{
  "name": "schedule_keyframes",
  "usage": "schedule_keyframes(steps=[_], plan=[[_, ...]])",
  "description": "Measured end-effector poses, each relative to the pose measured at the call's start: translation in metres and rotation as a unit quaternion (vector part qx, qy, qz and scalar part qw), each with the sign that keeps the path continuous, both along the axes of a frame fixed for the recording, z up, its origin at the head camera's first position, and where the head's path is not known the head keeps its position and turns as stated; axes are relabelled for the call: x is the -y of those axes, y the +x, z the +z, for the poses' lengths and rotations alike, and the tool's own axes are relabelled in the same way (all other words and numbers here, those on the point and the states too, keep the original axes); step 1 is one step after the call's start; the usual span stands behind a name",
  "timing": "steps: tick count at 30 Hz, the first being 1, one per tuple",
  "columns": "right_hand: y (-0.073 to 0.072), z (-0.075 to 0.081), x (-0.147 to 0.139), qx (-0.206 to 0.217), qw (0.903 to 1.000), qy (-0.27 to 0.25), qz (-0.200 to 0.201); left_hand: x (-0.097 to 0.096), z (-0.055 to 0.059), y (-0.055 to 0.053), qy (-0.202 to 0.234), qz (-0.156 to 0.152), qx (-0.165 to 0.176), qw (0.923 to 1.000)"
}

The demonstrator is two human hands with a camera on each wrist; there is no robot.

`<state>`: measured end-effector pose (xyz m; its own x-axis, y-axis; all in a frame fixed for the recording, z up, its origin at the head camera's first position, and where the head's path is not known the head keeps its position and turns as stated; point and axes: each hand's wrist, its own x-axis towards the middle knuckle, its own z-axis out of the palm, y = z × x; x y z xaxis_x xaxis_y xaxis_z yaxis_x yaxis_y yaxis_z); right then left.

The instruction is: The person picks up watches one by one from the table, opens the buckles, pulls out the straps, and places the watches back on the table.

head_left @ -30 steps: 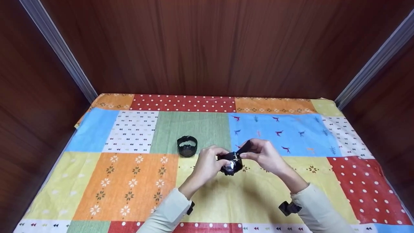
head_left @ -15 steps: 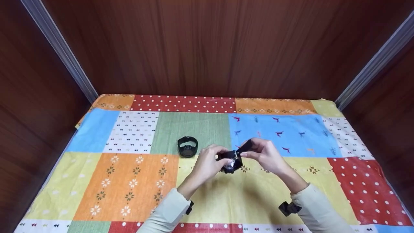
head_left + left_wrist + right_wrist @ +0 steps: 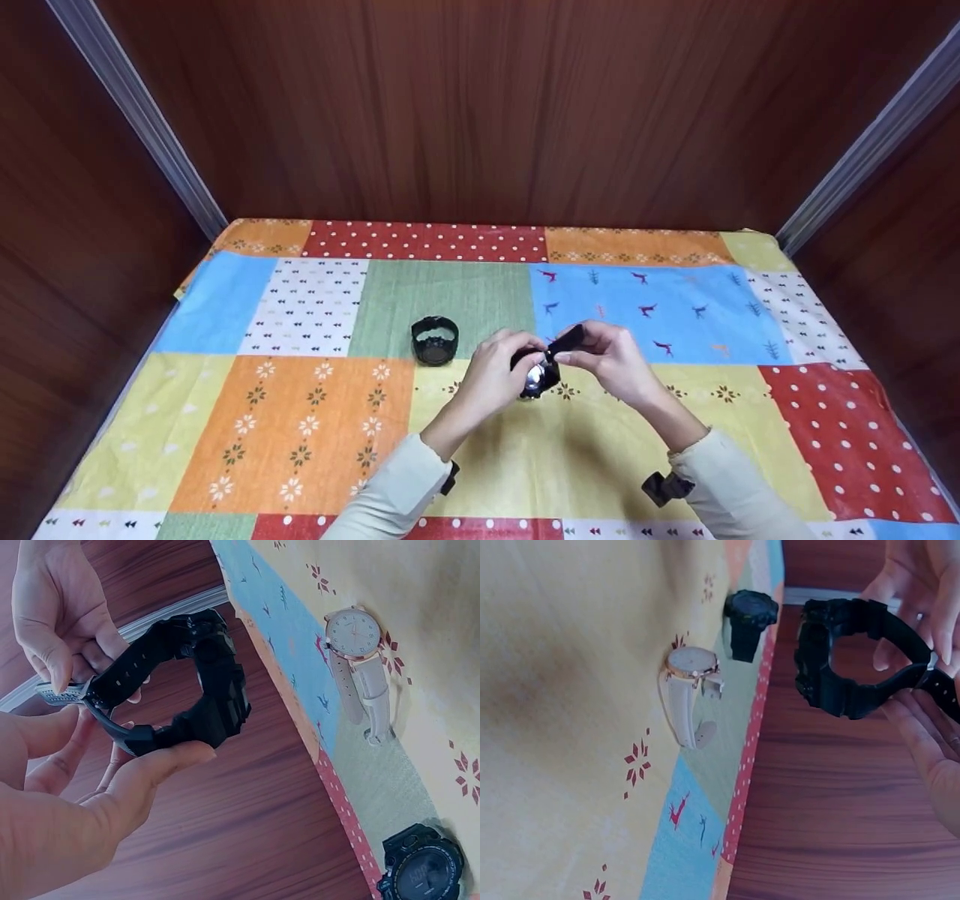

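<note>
A black wristwatch (image 3: 217,690), its strap looped through a metal buckle, is held off the table between both hands. My left hand (image 3: 491,375) holds it by the strap near the buckle, the thumb along the case side in the left wrist view. My right hand (image 3: 613,367) pinches the strap's free end (image 3: 568,339). The shiny case back (image 3: 535,377) shows in the head view. Below lies a watch with a rose-gold case and pale strap (image 3: 354,634), hidden by the hands in the head view. A second black watch (image 3: 435,346) stands left of the hands.
A patchwork tablecloth (image 3: 300,427) covers the table. Brown wood-grain panels (image 3: 480,112) rise at the back and on both sides, with metal strips (image 3: 142,112) at the corners. Small black devices (image 3: 667,487) are strapped to the wrists.
My left hand has shifted a little up and to the right, its fingers now closer to the buckle and the right hand. The right hand and the watch on the table have barely moved.
</note>
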<state>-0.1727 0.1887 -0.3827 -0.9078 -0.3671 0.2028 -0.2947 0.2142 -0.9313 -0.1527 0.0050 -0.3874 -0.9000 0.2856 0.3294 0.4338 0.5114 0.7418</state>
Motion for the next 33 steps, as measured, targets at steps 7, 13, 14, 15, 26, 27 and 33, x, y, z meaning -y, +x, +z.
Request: schedule_keyframes(steps=[7,13,14,15,26,27,33], plan=[[0.0009,-0.0024,0.0014,-0.003,0.9999,-0.015,0.001,-0.0027,0.0028,0.0004,-0.005,-0.005,0.007,0.9999],[0.0015,-0.0027,0.0017,-0.005,0.9999,-0.012,0.004,-0.0034,0.0036,-0.0009,0.004,-0.012,0.020,0.9997],[0.0015,-0.0024,0.0017,-0.004,0.9999,-0.011,0.003,-0.0033,0.0033,-0.0012,0.005,-0.012,0.021,0.9997],[0.0015,-0.0021,0.0016,-0.003,1.0000,-0.008,0.001,-0.0031,0.0032,-0.0015,0.006,-0.013,0.023,0.9996],[0.0008,-0.0008,0.0004,0.009,0.9999,-0.005,0.001,-0.0018,0.0022,-0.0014,0.035,0.001,0.048,0.9982],[0.0005,-0.0003,-0.0002,0.010,0.9999,-0.006,-0.002,-0.0015,0.0022,-0.0013,0.042,0.002,0.049,0.9979],[0.0000,0.0031,-0.0023,0.016,0.9997,-0.012,-0.013,-0.0005,-0.0013,-0.0016,0.073,0.010,0.052,0.9959]])
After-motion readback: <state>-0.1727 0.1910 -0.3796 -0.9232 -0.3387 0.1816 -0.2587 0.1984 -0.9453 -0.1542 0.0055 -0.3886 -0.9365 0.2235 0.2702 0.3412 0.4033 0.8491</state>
